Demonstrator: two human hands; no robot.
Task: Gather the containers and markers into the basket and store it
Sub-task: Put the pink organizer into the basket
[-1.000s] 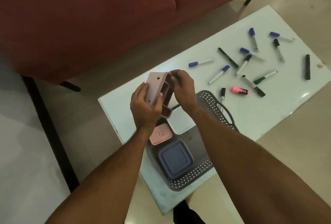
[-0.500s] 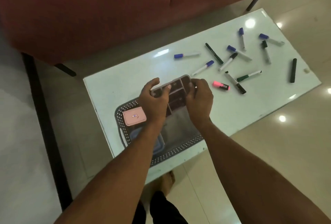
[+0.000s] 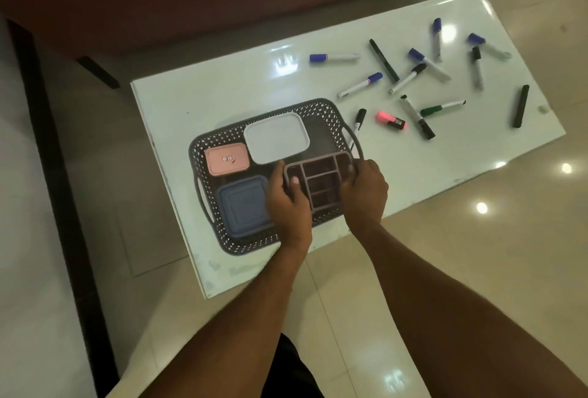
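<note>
Over the basket [image 3: 321, 111] on the table [image 3: 222, 92], your left hand [image 3: 288, 203] and right hand [image 3: 366, 189] grasp the divided tray [image 3: 321, 181], seating it beside 3 lidded boxes. Next, you likely let go and reach right for the scattered markers [image 3: 410, 74].

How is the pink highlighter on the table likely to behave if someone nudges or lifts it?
The pink highlighter looks short and stubby, so it is probably light and easy to pinch. Its body seems flattish, so it would likely slide on the glossy table rather than roll. It looks like stiff plastic.
</note>
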